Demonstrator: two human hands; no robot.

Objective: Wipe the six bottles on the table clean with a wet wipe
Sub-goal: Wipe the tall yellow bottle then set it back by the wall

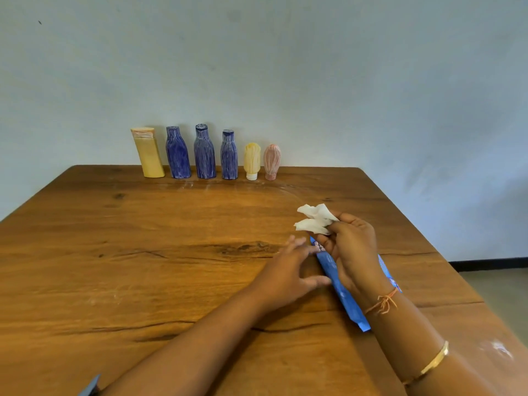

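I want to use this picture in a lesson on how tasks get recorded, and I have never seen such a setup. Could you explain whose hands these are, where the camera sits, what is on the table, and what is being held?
There is no machine here: a person works with bare hands. The single picture comes from a wide-angle camera worn on the person's head, looking forward and down.

On the brown wooden table, six bottles stand in a row by the far edge near the wall: a tall yellow bottle, three dark blue bottles, a small yellow tube and a small pink tube, both standing on their caps.

The right hand pinches a crumpled white wet wipe. Under it lies a flat blue wipe packet. The left hand, fingers spread, reaches toward the packet's edge and holds nothing.
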